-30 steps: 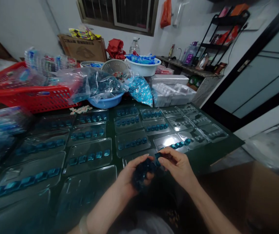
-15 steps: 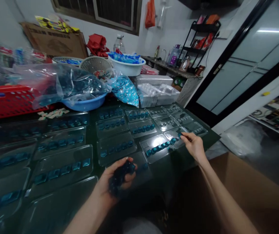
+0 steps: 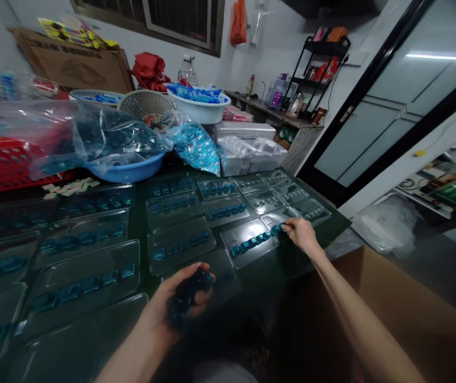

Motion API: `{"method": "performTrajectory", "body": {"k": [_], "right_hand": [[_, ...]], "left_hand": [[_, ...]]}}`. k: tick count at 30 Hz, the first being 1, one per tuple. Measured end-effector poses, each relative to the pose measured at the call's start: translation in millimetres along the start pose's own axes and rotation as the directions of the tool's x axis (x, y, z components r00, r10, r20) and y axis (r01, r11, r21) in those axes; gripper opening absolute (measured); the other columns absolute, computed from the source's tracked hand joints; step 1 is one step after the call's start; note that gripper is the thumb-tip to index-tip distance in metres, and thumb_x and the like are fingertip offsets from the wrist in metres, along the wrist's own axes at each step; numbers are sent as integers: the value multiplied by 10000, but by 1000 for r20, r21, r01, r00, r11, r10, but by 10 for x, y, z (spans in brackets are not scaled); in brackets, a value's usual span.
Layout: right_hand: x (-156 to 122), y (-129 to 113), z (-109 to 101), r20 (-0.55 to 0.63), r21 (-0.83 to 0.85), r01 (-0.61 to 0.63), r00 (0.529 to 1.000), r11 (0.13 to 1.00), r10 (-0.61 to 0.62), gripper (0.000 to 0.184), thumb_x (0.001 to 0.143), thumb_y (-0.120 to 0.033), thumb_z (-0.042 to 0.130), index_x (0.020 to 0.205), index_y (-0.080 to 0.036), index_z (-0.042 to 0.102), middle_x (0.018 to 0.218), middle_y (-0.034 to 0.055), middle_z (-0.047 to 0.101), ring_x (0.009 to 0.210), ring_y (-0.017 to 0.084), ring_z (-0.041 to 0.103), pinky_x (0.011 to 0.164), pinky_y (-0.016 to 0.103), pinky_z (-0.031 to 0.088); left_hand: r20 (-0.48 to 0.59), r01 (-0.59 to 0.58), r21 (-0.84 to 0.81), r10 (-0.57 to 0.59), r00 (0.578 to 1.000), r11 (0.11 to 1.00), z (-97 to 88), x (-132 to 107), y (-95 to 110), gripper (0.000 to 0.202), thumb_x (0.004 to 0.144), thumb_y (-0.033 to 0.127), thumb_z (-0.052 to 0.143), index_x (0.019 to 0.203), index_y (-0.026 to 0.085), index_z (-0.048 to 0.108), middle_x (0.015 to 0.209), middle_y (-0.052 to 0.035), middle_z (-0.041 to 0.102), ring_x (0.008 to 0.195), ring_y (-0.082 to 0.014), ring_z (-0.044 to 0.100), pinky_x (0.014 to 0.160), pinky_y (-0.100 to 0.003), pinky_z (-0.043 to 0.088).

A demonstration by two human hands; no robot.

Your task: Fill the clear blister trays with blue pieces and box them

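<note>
My left hand (image 3: 159, 306) is curled, palm up, around several dark teal translucent pieces (image 3: 184, 295) above the table's near edge. Further right, my right hand (image 3: 303, 234) pinches a small teal piece (image 3: 282, 227) over a clear plastic tray (image 3: 270, 218). Another teal piece (image 3: 275, 230) lies in that tray, just left of my fingertips. Next to it on the left, a clear tray (image 3: 237, 236) carries a row of teal block-like pieces (image 3: 252, 242). The fingers partly hide the pinched piece.
Rows of similar clear trays (image 3: 172, 222) cover the dark green table (image 3: 142, 234). Behind stand a red basket (image 3: 0, 167), a blue basin (image 3: 132, 169), a bag of light-blue pieces (image 3: 196, 146) and stacked clear packaging (image 3: 247, 154). A cardboard box (image 3: 375, 287) is at the lower right.
The view has shifted slightly, moving the scene left in the picture. My right hand has brought its teal piece a little left, closer to the piece lying in the tray. My left hand keeps its grip.
</note>
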State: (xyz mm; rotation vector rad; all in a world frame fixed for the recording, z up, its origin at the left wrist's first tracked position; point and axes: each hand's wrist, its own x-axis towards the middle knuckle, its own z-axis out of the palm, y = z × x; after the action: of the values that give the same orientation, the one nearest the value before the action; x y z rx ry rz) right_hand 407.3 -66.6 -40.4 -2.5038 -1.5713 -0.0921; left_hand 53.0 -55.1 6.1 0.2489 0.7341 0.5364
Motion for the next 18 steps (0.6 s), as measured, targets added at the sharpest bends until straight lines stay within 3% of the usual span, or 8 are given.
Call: {"method": "performTrajectory", "body": {"k": [10,12,15,18], "right_hand": [[-58,-227,28,57,-151,94,995,984,-87,251,801,-209,396,806,-112,627,857,143,578,680,184,554,562,256,351],[-79,-211,-34,64,-145,115,992,983,-107,229,784,-210,426,897,-126,607,847,124,573,688,178,549,569,249,354],[-123,-168,-150,47,-114,162,986,980,-158,366,786,-211,419,1148,-170,461,955,109,532,735,166,534,596,241,356],[-135,-154,-239,81,-44,283,957,958,-279,340,800,-207,397,1132,-218,469,978,74,509,758,145,517,620,224,349]], "left_hand": [[23,4,18,-4,1000,1000,31,-4,-29,136,737,221,536,829,121,540,766,-79,529,469,-58,434,336,-133,259],[34,2,23,-3,999,1000,24,-25,-31,142,737,222,533,836,121,542,768,-82,532,470,-60,437,334,-134,260],[34,-12,25,11,999,1000,-7,-64,-26,132,738,216,528,825,118,544,765,-88,540,465,-62,437,333,-137,264],[36,-18,17,18,999,1000,-26,-87,-26,119,734,210,531,806,116,546,748,-90,546,456,-61,437,326,-135,263]]}}
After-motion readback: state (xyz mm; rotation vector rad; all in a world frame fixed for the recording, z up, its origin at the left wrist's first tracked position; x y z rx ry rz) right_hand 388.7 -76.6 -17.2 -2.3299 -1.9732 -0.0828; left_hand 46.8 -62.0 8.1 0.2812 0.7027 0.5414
